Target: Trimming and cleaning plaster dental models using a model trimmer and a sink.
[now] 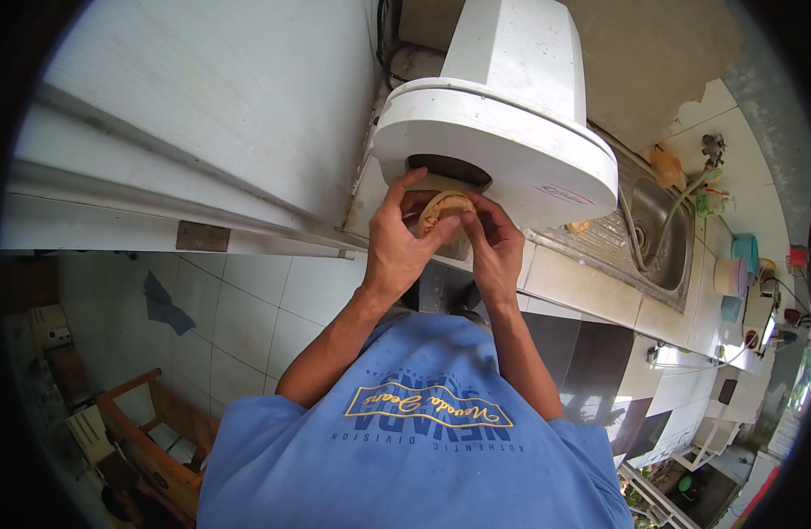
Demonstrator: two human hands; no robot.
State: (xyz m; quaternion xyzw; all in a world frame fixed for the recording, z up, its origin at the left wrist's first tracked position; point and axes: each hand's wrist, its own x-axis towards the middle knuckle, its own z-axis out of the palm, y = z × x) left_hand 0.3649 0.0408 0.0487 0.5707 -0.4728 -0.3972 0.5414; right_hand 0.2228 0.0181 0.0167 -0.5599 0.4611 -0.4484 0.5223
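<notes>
A yellowish dental cast point(447, 206), curved like a horseshoe with bumpy teeth along its edge, is held between both hands. My left hand point(397, 247) grips its left side, with the thumb across the front and one finger raised toward the dark opening of a white machine point(502, 141). My right hand point(497, 251) pinches the right side of the cast, its thumb and fingertips close to the left thumb. The cast is just in front of the machine's opening point(450, 170). Fingers hide part of its underside and back.
A steel sink point(661, 220) with a hose lies right of the machine on a tiled counter point(582, 280). Left stands a large white panel point(203, 97). Pink and teal tubs point(732, 275) sit at far right. A wooden chair point(154, 432) and blue cloth point(166, 304) are lower left.
</notes>
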